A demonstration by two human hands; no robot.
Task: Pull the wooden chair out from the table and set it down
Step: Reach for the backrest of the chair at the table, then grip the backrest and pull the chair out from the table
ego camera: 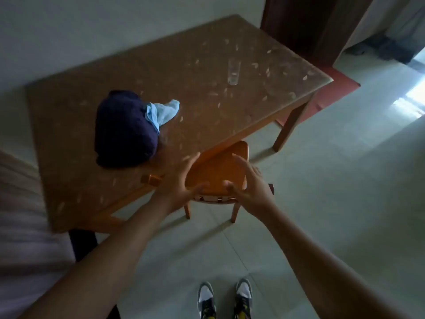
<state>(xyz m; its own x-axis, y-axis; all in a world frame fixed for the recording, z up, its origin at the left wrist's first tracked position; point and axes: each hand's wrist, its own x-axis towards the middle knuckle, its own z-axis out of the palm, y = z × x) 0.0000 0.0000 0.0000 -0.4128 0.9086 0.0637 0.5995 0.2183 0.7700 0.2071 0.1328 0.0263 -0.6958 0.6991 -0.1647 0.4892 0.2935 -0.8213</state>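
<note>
Tiled floor (299, 180) spreads under the table (161, 72), where the chair (218, 166) sits half tucked in, untouched, my left hand (181, 185) and right hand (250, 187) spread wide above it, gripping nothing, so the pull is ahead

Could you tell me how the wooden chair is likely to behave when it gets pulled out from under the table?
The wooden chair looks rigid, so it should move as one piece. Its thin legs may scrape or catch on the tiled floor. It seems small, probably light enough for both hands.
</note>
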